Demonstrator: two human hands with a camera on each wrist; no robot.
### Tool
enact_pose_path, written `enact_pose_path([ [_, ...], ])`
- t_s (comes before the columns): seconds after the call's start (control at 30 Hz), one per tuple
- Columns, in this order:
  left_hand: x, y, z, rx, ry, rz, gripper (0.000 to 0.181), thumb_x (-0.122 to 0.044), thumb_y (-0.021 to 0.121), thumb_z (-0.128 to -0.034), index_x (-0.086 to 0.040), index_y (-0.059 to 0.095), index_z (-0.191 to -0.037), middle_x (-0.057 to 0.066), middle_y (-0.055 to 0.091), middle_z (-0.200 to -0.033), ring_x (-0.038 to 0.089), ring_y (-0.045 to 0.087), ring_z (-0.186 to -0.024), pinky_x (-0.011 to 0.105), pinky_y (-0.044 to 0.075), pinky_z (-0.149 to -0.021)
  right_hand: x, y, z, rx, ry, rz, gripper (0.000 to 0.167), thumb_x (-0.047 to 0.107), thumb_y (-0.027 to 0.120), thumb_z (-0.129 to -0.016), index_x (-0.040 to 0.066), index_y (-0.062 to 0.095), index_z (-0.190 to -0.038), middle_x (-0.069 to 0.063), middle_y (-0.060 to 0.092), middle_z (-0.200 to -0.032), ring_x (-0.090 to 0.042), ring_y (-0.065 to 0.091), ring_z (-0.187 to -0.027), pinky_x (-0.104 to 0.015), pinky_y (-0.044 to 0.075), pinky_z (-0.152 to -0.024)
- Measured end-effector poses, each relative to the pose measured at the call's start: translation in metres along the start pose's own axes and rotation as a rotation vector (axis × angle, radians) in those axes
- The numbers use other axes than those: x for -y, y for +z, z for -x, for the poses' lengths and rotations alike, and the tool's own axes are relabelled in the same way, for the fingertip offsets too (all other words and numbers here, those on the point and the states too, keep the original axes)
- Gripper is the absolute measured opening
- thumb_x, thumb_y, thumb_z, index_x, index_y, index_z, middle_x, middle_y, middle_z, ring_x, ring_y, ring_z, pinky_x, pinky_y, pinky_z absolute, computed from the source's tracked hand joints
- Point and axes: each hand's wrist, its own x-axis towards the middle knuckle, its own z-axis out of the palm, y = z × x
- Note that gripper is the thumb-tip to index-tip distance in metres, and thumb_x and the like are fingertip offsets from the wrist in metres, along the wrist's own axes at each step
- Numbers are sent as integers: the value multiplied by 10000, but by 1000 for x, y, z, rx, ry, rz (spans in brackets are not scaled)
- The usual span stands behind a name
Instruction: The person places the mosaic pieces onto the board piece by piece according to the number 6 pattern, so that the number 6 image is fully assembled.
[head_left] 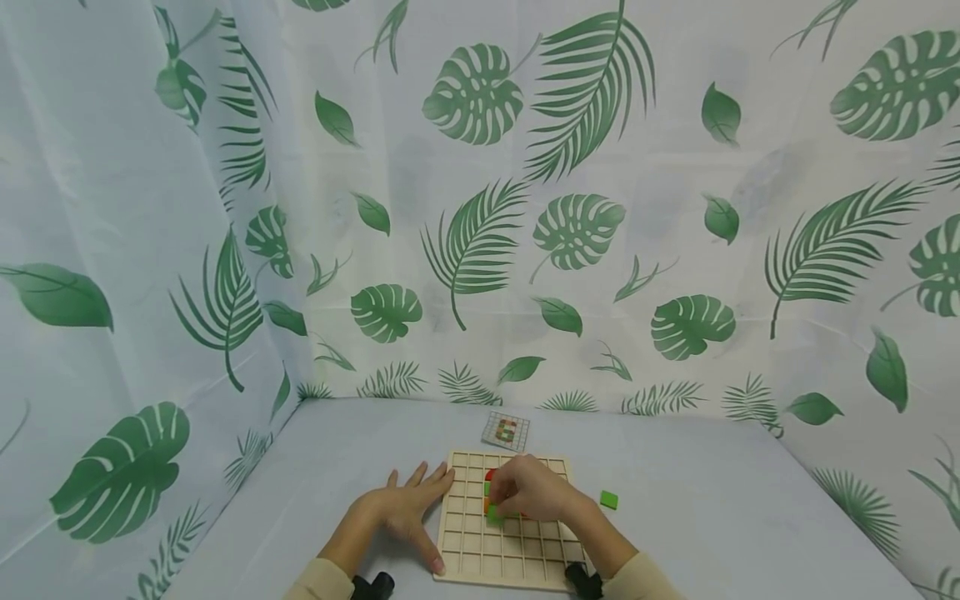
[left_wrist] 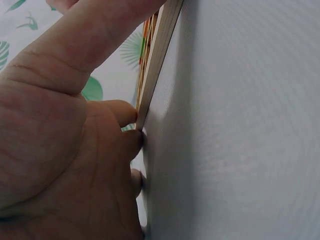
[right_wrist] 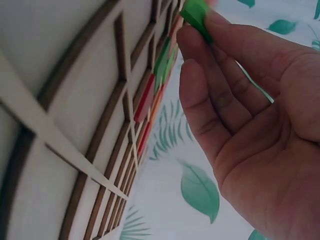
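A wooden grid board (head_left: 480, 567) lies on the table, with red, orange and green tiles in some of its cells. The left hand (head_left: 408, 504) has its fingers spread, thumb and fingertips touching the board's left edge; in the left wrist view that hand (left_wrist: 65, 130) rests against the board's side (left_wrist: 159, 60). Over the coloured tiles, the right hand (head_left: 532, 492) pinches a green tile (head_left: 493, 515). The right wrist view shows the green tile (right_wrist: 196, 16) between thumb and fingertips of the right hand (right_wrist: 260, 95), close to the board (right_wrist: 65, 150).
A loose green tile (head_left: 609, 500) lies on the table right of the board. Behind the board lies a small card (head_left: 506, 431) with a coloured grid pattern. A leaf-patterned curtain (head_left: 465, 358) stands at the back and sides of the table.
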Motion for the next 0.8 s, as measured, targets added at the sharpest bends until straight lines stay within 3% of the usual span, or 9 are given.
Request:
enact_pose_path([
  [0.37,0,0,0,4,-3,22,1368,-566,953,-644,-232,133,-1688,55,63,-1774,396,-17,-1628,778,-33,-1207,3,7,-2,21,1,72,111,53,858,-830,127,776,-842,74,732,-814,6,628,-711,-196,552,-666],
  [0.8,-1,-1,0,11,-9,20,1347,-561,951,-654,-244,144,-1686,47,73,-1774,387,-10,-1630,769,-24,-1215,5,11,1,45,54,105,142,15,875,-791,123,805,-852,100,724,-759,9,619,-670,-198,540,-623],
])
